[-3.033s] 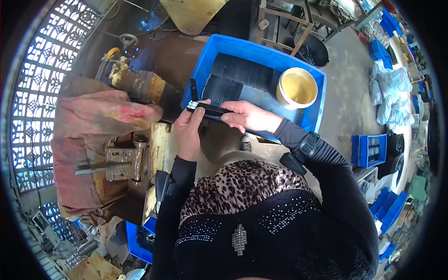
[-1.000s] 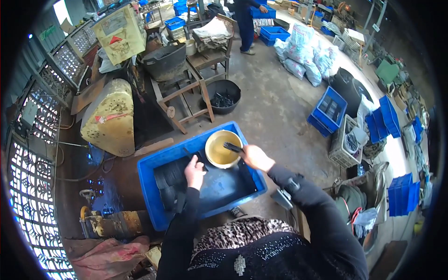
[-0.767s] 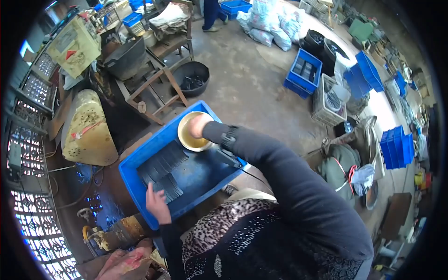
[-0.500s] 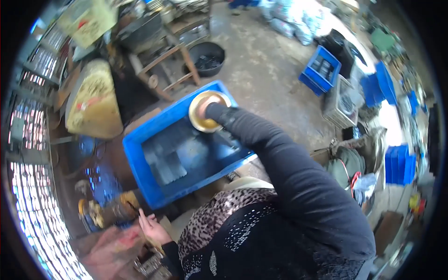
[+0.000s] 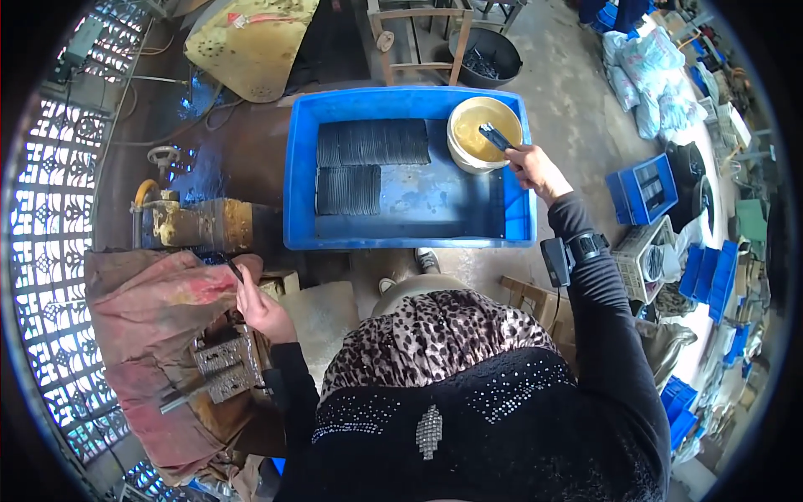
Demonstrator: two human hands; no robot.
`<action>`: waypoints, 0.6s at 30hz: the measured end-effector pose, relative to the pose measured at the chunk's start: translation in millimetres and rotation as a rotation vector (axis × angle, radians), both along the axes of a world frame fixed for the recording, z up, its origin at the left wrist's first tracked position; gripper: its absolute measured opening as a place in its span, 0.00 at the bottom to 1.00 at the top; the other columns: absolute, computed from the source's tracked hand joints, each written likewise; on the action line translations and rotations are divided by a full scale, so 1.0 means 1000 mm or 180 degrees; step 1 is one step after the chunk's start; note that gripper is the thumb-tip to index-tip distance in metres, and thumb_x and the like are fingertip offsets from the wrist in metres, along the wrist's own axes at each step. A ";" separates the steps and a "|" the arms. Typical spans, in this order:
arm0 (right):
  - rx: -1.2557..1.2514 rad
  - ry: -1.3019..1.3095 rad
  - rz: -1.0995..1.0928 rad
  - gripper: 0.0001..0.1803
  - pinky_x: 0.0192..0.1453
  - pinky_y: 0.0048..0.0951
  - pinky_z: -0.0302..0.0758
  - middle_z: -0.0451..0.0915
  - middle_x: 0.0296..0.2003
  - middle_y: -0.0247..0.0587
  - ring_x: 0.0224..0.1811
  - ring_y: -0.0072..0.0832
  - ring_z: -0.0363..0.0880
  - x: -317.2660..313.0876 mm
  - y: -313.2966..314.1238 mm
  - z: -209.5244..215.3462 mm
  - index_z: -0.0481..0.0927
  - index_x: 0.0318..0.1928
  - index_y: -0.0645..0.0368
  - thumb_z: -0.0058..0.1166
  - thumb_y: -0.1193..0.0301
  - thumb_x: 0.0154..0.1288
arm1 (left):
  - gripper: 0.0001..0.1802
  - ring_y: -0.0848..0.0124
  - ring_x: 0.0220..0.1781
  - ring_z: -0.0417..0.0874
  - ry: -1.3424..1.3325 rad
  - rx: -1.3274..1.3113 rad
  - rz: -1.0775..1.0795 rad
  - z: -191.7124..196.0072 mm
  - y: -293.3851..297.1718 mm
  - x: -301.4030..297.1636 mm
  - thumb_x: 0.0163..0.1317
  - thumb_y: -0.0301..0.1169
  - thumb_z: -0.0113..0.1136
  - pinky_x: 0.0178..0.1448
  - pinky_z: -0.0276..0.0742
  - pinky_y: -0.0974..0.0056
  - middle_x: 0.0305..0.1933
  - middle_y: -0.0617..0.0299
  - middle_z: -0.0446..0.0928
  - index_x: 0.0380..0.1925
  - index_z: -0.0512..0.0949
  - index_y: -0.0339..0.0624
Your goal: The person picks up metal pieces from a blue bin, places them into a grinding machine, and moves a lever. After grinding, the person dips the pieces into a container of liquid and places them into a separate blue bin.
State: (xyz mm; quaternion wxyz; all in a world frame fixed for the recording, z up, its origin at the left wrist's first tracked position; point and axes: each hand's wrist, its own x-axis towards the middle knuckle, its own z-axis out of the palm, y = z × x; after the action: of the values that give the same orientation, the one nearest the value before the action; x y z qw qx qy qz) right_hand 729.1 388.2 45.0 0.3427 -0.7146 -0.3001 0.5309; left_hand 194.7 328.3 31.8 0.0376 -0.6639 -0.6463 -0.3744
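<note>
My right hand point(image 5: 535, 171) is closed around one end of a dark flat strip with a pale, shiny tip point(image 5: 499, 137). It holds the strip over a cream bucket point(image 5: 465, 156) with yellowish liquid inside. The bucket stands in the right end of a blue tray point(image 5: 401, 243). Two rows of thin dark plates point(image 5: 372, 142) fill the tray's left side, standing packed on edge. At the lower left, my left hand point(image 5: 262, 309) pinches a small dark thin piece point(image 5: 235, 268). That hand is just above a wet metal fixture point(image 5: 224, 368).
A reddish cloth point(image 5: 155, 326) drapes beside the fixture. Behind the tray are a wooden frame point(image 5: 422, 14) and a black basin point(image 5: 502, 58). A blue crate point(image 5: 642, 191) and a pale crate point(image 5: 642, 259) stand to the right. Filled plastic bags point(image 5: 657, 75) lie farther back.
The view has turned, so the tray now sits level. My right hand has come up out of the bucket and back to its right rim, now showing the dark strip.
</note>
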 end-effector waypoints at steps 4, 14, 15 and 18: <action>-0.0053 -0.1535 0.0809 0.17 0.22 0.33 0.70 0.73 0.17 0.41 0.20 0.29 0.74 0.001 0.018 -0.005 0.77 0.23 0.64 0.54 0.63 0.63 | 0.23 0.49 0.58 0.77 0.0041 -0.0037 0.0067 0.005 0.000 -0.012 0.65 0.15 0.47 0.62 0.70 0.54 0.57 0.45 0.78 0.60 0.74 0.35; 0.0364 -0.4160 0.4279 0.12 0.37 0.41 0.80 0.83 0.28 0.56 0.32 0.47 0.85 0.046 0.107 -0.095 0.86 0.30 0.65 0.52 0.70 0.61 | 0.21 0.50 0.58 0.77 0.0433 0.0148 0.0138 0.027 -0.023 -0.025 0.67 0.19 0.47 0.63 0.68 0.54 0.56 0.46 0.79 0.59 0.76 0.35; 0.0618 -0.4432 0.4703 0.12 0.34 0.41 0.80 0.83 0.27 0.56 0.31 0.46 0.85 0.042 0.106 -0.092 0.86 0.29 0.65 0.52 0.71 0.62 | 0.22 0.50 0.59 0.76 0.0439 0.0125 0.0194 0.025 -0.029 -0.030 0.67 0.19 0.47 0.64 0.67 0.53 0.57 0.47 0.78 0.60 0.75 0.35; 0.0189 -0.3949 0.3799 0.13 0.28 0.39 0.79 0.81 0.24 0.54 0.27 0.43 0.84 0.016 0.093 -0.055 0.84 0.28 0.66 0.51 0.71 0.63 | 0.23 0.50 0.60 0.75 0.0446 0.0075 0.0365 0.021 -0.045 -0.045 0.66 0.19 0.46 0.67 0.64 0.51 0.59 0.49 0.78 0.61 0.74 0.36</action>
State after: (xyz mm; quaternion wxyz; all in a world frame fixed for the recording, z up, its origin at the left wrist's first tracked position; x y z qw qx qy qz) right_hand 744.9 481.4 -10.4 -0.2011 -0.5889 -0.7723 0.1278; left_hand 150.1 283.2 52.5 0.1119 -0.6498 -0.6746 -0.3318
